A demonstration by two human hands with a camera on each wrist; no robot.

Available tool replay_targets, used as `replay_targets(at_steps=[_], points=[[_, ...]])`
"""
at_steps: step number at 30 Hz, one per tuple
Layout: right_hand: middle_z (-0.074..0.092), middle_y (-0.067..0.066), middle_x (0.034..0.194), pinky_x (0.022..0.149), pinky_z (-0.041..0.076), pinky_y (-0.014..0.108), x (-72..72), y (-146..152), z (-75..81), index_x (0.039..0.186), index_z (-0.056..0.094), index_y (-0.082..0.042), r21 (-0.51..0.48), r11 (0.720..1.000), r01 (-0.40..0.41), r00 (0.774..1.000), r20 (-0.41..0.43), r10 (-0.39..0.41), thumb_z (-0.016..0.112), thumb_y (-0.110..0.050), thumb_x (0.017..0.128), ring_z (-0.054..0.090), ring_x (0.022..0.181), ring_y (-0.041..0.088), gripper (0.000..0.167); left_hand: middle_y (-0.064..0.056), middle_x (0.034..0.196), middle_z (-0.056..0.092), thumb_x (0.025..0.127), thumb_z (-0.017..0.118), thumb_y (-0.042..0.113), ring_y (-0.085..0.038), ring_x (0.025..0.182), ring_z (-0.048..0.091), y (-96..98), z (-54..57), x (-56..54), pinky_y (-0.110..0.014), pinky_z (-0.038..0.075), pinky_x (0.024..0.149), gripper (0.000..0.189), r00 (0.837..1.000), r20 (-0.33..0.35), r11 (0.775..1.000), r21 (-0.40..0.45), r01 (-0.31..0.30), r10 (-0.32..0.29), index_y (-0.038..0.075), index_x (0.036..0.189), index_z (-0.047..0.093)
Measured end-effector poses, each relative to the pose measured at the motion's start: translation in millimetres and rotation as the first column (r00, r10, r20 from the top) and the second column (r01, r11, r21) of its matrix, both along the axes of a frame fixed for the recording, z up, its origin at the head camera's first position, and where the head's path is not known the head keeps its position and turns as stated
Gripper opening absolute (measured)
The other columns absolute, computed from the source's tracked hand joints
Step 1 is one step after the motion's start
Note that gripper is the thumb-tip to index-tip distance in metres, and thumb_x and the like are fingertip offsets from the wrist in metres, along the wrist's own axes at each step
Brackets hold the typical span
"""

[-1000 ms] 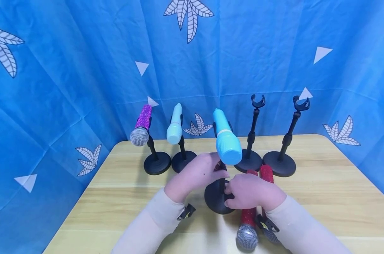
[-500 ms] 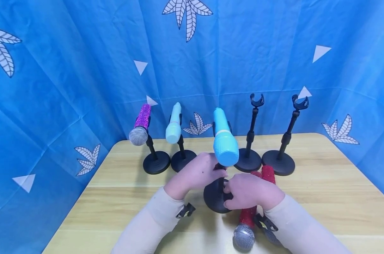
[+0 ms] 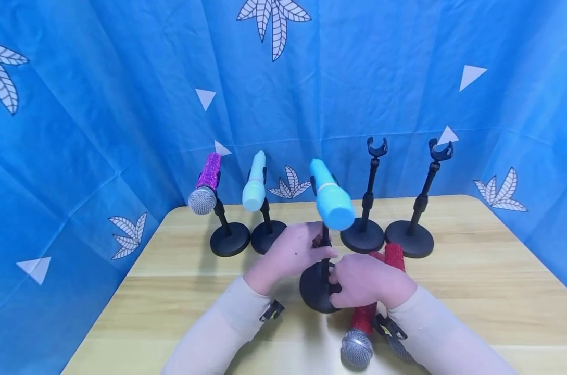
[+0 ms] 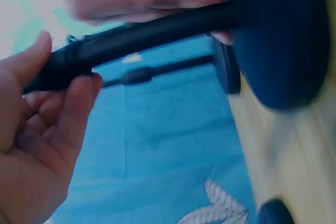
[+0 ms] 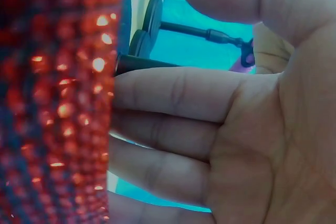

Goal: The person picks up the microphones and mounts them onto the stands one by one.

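Note:
My left hand pinches the pole of a black microphone stand between thumb and fingers. In that stand's clip sits a bright blue microphone, its head tilted toward me. Low beside the same stand, near its round base, is my right hand. Its fingers look straight and its thumb stands apart; contact with the stand is unclear. Under and beside this hand, two red glittery microphones with silver heads lie on the table, the nearer microphone partly covered and the farther microphone mostly hidden by the wrist.
Back left, a purple microphone and a pale aqua microphone rest in their stands. Two stands with bare clips, one stand left of the other stand, stand back right. A blue curtain surrounds the wooden table.
The blue microphone's head has risen slightly, while the stand's base stays nearly in place. The nearer red microphone has turned a little, its head shifting left. Both hands have barely moved.

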State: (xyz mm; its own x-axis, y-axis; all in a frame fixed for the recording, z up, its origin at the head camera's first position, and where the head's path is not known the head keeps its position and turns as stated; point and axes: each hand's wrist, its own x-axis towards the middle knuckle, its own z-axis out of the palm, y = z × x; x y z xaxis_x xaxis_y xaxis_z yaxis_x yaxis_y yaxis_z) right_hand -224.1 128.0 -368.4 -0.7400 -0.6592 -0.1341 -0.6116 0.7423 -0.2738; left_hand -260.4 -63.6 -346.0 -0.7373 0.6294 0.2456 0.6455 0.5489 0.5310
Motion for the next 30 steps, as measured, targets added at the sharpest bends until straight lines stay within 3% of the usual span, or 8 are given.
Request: replay_targets(at_steps=[5,9,14,16,25,30], points=[[0.047,-0.008,0.053,0.051,0.038,0.031,0.4,-3.0,0.4,0.066,0.061,-0.020,0.016,1.000,0.020,1.000,0.018,-0.021,0.068,-0.028,0.079,0.045,0.050,0.010,0.017,0.004,0.067,0.046,0.089,0.079,0.035,-0.011,0.066,0.051,-2.1,1.2,0.3,-0.024,0.043,0.059,0.026,1.000,-0.022,1.000,-0.023,-0.006,0.006,0.020,0.098,0.059],[0.051,-0.009,0.055,0.053,0.041,0.032,-1.0,-3.1,-0.9,0.071,0.064,-0.021,0.028,0.999,0.031,0.999,0.020,-0.032,0.068,-0.027,0.080,0.048,0.052,0.011,0.012,0.005,0.072,0.049,0.093,0.075,0.032,-0.008,0.072,0.055,-5.4,2.7,0.6,-0.022,0.046,0.065,0.025,0.997,-0.059,0.997,-0.061,0.049,-0.053,0.017,0.105,0.060],[0.050,-0.010,0.055,0.054,0.041,0.031,-3.1,-1.3,-2.6,0.070,0.062,-0.022,0.019,1.000,0.010,1.000,-0.008,-0.010,0.068,-0.027,0.080,0.048,0.053,0.011,0.013,0.005,0.079,0.054,0.098,0.070,0.021,-0.008,0.072,0.056,-12.2,8.8,1.8,-0.021,0.047,0.064,0.022,0.991,-0.028,0.985,-0.118,0.128,-0.132,0.013,0.114,0.057],[0.049,-0.011,0.054,0.054,0.041,0.031,-3.1,-0.7,-2.9,0.069,0.061,-0.023,0.013,1.000,0.006,1.000,-0.013,-0.006,0.068,-0.027,0.080,0.048,0.053,0.010,0.014,0.004,0.076,0.053,0.099,0.068,0.020,-0.008,0.069,0.055,-12.9,10.4,2.1,-0.022,0.046,0.061,0.020,0.991,-0.013,0.982,-0.134,0.133,-0.136,0.012,0.113,0.058],[0.048,-0.010,0.053,0.052,0.039,0.030,-2.0,-0.6,-3.5,0.068,0.060,-0.022,0.009,1.000,0.001,1.000,-0.025,-0.001,0.068,-0.028,0.081,0.047,0.052,0.010,0.016,0.008,0.088,0.058,0.097,0.071,0.028,-0.006,0.085,0.058,-8.9,6.7,1.4,-0.021,0.050,0.073,0.026,0.996,-0.010,0.990,-0.111,0.083,-0.084,0.015,0.118,0.061],[0.047,-0.010,0.053,0.052,0.039,0.030,-2.5,-1.3,-3.3,0.067,0.059,-0.022,0.019,1.000,-0.003,0.999,-0.038,0.003,0.068,-0.028,0.082,0.046,0.052,0.010,0.019,0.003,0.092,0.059,0.099,0.068,0.020,-0.008,0.086,0.059,-10.3,8.8,3.9,-0.021,0.050,0.077,0.026,0.992,0.025,0.981,-0.143,0.127,-0.125,0.011,0.121,0.056]])
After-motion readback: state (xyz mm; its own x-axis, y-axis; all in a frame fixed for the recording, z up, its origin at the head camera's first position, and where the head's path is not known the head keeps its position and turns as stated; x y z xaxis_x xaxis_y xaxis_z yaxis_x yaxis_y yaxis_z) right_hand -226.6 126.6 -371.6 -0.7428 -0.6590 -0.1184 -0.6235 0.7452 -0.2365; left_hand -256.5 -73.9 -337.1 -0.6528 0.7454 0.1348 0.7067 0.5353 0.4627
